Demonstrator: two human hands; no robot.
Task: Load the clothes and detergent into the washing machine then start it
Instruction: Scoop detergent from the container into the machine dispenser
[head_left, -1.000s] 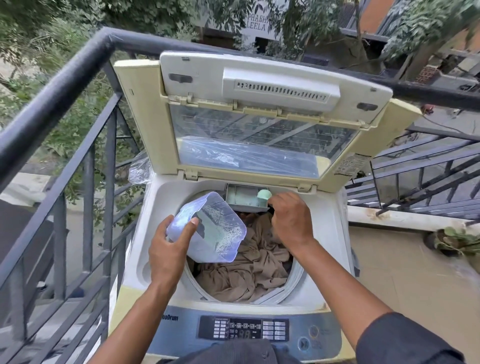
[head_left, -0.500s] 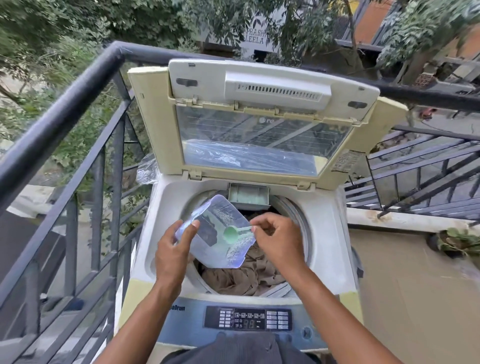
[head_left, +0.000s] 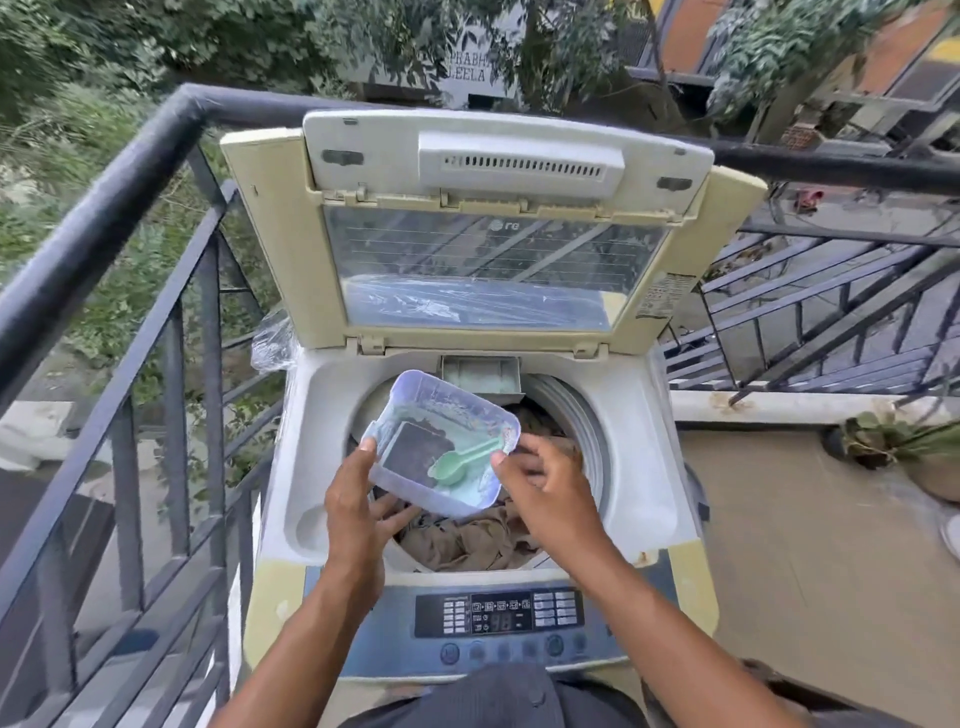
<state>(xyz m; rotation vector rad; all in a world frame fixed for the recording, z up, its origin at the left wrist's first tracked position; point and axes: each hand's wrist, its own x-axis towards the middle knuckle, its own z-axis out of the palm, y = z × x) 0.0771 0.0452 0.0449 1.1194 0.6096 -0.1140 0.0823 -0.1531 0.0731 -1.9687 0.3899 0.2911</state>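
Head view: brown clothes (head_left: 467, 540) lie in the drum, lid (head_left: 488, 228) up; left hand (head_left: 358, 509) grips the detergent tub (head_left: 441, 441) holding a green scoop (head_left: 457, 465), right hand (head_left: 545, 493) loosely open beside it; control panel (head_left: 498, 613) apparently unpressed, start pending.

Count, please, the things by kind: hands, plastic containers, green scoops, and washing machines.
Hands: 2, left hand and right hand
Plastic container: 1
Green scoop: 1
Washing machine: 1
Total: 5
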